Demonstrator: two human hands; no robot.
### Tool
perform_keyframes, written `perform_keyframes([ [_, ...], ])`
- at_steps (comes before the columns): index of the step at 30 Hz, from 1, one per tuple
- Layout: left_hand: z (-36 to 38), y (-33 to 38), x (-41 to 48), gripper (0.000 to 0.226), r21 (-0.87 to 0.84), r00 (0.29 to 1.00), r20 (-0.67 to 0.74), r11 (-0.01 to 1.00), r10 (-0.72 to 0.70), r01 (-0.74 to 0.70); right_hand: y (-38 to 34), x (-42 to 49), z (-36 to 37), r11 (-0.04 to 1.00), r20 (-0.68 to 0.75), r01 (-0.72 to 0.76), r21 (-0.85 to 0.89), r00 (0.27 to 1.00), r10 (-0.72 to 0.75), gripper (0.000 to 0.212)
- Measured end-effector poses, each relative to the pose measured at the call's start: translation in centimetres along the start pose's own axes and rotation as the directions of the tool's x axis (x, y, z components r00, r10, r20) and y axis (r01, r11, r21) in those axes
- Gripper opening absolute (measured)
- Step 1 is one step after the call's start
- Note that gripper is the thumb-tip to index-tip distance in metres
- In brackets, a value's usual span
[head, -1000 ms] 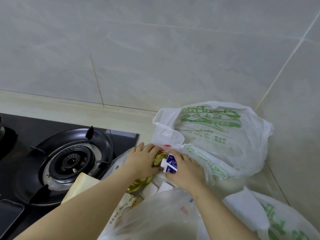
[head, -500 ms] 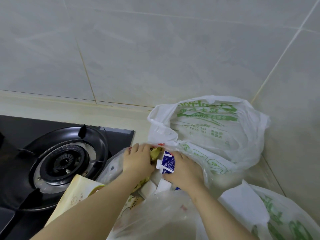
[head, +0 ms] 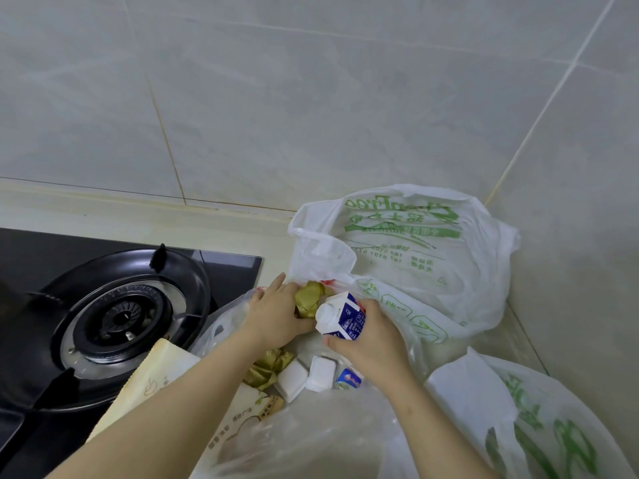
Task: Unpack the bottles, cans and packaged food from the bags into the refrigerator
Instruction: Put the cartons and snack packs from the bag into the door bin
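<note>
A pale counter [head: 103, 216] meets a grey tile wall [head: 311, 98] in a corner. One black stove [head: 228, 271] with one burner [head: 117, 316] sits at the left. Three bags stand on the counter: a back bag [head: 432, 264] with green print, a clear bag [head: 311, 444] in front, and a near bag [head: 553, 426] at the right. The right grip [head: 371, 340] is wrapped round one blue and white carton [head: 344, 318], just over the clear bag. The left grip [head: 276, 316] rests on a gold pack [head: 309, 299]; I cannot tell if it holds it. A second gold pack [head: 269, 371] and two white tubs [head: 293, 380] lie below the carton. One cream pack [head: 162, 371] lies by the stove.
</note>
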State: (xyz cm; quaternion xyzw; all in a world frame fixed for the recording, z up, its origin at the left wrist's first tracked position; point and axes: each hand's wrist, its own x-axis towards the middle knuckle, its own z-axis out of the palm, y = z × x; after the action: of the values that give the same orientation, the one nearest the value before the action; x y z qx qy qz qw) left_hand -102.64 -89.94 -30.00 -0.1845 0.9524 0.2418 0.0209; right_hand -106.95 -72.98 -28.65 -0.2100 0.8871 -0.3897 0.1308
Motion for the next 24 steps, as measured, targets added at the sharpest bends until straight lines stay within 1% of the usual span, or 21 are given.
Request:
perform_keyframes([
  [2, -0.3, 0.0, -0.4, 0.071, -0.115, 0.999, -0.029, 0.993, 0.025, -0.028, -0.1, -0.3, 0.0, 0.993, -0.026, 0.003, 0.118, 1.0, 0.0, 0.055],
  [4, -1.0, 0.4, -1.1, 0.072, -0.211, 0.996, -0.091, 0.977, -0.004, -0.015, -0.4, -0.6, -0.2, 0.967, -0.054, 0.031, 0.252, 0.998, -0.018, 0.056],
  [5, -1.4, 0.7, -1.6, 0.068, -0.232, 0.987, -0.159, 0.973, -0.032, -0.006, -0.5, -0.7, -0.5, 0.95, -0.065, 0.045, 0.309, 0.998, -0.026, 0.059],
  [7, -2.1, 1.5, -2.9, 0.049, -0.204, 0.945, -0.321, 0.979, -0.054, -0.014, -0.8, -0.9, -1.1, 0.922, -0.081, 0.078, 0.378, 0.995, -0.051, 0.066],
  [8, -2.4, 1.9, -3.6, 0.044, -0.196, 0.925, -0.377, 0.98, -0.051, -0.026, -1.0, -1.1, -1.3, 0.912, -0.089, 0.104, 0.396, 0.993, -0.075, 0.069],
  [9, -2.4, 2.1, -4.0, 0.04, -0.229, 0.917, -0.394, 0.973, -0.057, -0.038, -1.1, -1.2, -1.4, 0.908, -0.099, 0.133, 0.397, 0.99, -0.102, 0.072],
  [11, -2.7, 2.7, -4.9, 0.037, -0.38, 0.934, -0.343, 0.924, -0.102, -0.038, -1.2, -1.3, -1.4, 0.92, -0.125, 0.189, 0.342, 0.98, -0.155, 0.071],
  [13, -2.5, 2.9, -5.3, 0.049, -0.478, 0.95, -0.28, 0.878, -0.14, -0.012, -1.2, -1.6, -1.2, 0.94, -0.144, 0.23, 0.252, 0.969, -0.199, 0.064],
  [17, -1.6, 2.6, -5.6, 0.069, -0.499, 0.972, -0.209, 0.867, -0.11, -0.009, -0.9, -1.8, -0.9, 0.962, -0.184, 0.236, 0.139, 0.96, -0.209, 0.041],
  [19, -1.0, 2.4, -5.3, 0.071, -0.481, 0.984, -0.158, 0.877, -0.084, -0.002, -0.7, -1.9, -0.7, 0.971, -0.19, 0.229, 0.074, 0.959, -0.212, 0.037],
  [22, 0.0, 2.0, -5.0, 0.057, -0.355, 0.994, -0.106, 0.935, -0.041, 0.001, -0.4, -2.2, -0.5, 0.975, -0.149, 0.219, 0.032, 0.966, -0.212, 0.042],
  [24, 0.5, 1.7, -4.9, 0.055, -0.268, 0.995, -0.095, 0.963, -0.041, 0.014, -0.3, -2.3, -0.3, 0.975, -0.15, 0.223, 0.021, 0.964, -0.218, 0.046],
])
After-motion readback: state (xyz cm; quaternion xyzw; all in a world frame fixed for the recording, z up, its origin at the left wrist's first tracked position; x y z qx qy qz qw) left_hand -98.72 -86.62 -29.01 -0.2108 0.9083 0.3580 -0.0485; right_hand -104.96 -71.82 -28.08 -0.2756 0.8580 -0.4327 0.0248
